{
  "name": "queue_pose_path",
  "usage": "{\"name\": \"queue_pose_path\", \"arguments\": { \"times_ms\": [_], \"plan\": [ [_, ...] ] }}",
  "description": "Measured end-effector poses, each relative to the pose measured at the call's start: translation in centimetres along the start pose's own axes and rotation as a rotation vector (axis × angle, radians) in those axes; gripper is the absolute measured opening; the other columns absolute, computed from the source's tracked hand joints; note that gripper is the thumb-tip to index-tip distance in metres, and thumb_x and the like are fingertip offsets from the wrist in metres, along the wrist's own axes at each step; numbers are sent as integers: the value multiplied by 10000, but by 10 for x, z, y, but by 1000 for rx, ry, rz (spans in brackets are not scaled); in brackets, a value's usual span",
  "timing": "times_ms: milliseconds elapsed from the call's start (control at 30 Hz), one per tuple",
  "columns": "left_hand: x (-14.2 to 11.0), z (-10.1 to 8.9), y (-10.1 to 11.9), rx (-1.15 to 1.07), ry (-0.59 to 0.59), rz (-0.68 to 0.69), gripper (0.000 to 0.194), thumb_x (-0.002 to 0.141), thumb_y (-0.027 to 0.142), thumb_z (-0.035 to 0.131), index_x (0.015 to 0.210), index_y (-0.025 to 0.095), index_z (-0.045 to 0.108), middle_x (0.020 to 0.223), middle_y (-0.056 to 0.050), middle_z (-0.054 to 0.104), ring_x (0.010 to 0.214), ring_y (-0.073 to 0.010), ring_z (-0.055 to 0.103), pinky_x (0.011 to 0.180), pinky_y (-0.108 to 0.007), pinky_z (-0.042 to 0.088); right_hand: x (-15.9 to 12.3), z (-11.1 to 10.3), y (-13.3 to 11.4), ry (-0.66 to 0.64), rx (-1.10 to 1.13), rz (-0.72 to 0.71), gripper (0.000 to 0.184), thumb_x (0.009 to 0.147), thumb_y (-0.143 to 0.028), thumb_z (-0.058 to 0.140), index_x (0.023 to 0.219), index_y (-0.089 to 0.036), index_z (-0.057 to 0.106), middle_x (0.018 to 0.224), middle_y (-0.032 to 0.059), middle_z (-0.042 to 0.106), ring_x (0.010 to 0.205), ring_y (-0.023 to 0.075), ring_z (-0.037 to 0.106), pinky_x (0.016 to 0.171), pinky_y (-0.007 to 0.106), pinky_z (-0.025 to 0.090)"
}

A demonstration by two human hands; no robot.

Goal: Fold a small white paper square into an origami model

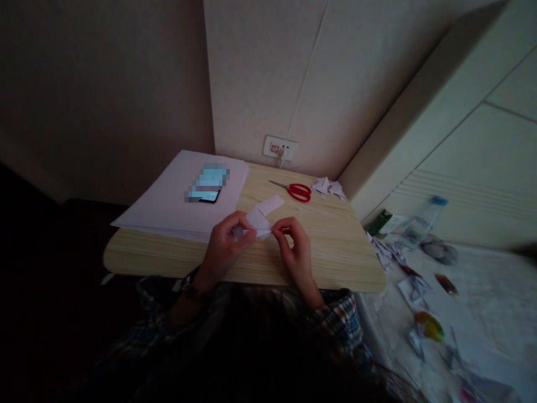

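A partly folded piece of white paper [260,215] is held just above the front half of the small wooden table [331,246]. Its left side is pinched between the thumb and fingers of my left hand [226,243]. My right hand [295,243] grips the paper's right corner with thumb and fingertips. One flat strip of the paper sticks out toward the far right. Beyond my hands lies a pair of red-handled scissors [298,192], its blades shut and pointing left. Parts of the fold are hidden behind my left fingers.
Large white sheets [168,193] cover the table's left, with a lit phone [208,183] on top. Small folded paper pieces [328,187] sit at the back right corner. A wall socket [280,148] holds a plug. On the right, a bed [495,291] bears a plastic bottle [425,221] and papers.
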State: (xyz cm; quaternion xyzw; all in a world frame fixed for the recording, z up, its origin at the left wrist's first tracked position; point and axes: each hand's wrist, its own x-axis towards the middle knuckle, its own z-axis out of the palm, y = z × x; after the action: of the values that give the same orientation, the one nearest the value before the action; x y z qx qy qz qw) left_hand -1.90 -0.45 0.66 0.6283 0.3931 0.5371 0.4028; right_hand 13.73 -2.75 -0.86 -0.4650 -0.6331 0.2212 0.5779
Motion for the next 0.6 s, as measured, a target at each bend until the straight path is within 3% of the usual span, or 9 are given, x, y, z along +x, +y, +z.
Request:
{"name": "queue_pose_path", "arguments": {
  "times_ms": [267,600],
  "plan": [
    [-1,2,-4,12,-25,59,136,709,205,598,624,188,493,675,32,489,647,-129,467,601,-241,366,2,-2,-4,-54,54,102,88,833,-267,608,769,-207,602,745,-15,614,724,141,578,688,266,460],
    [-2,4,-8,25,-16,90,121,715,188,613,647,183,513,821,-7,565,780,-146,555,676,-237,434,3,-1,0,-3,118,166,112,805,-259,630,712,-209,591,680,-32,587,683,133,563,670,261,437]
  ]
}}
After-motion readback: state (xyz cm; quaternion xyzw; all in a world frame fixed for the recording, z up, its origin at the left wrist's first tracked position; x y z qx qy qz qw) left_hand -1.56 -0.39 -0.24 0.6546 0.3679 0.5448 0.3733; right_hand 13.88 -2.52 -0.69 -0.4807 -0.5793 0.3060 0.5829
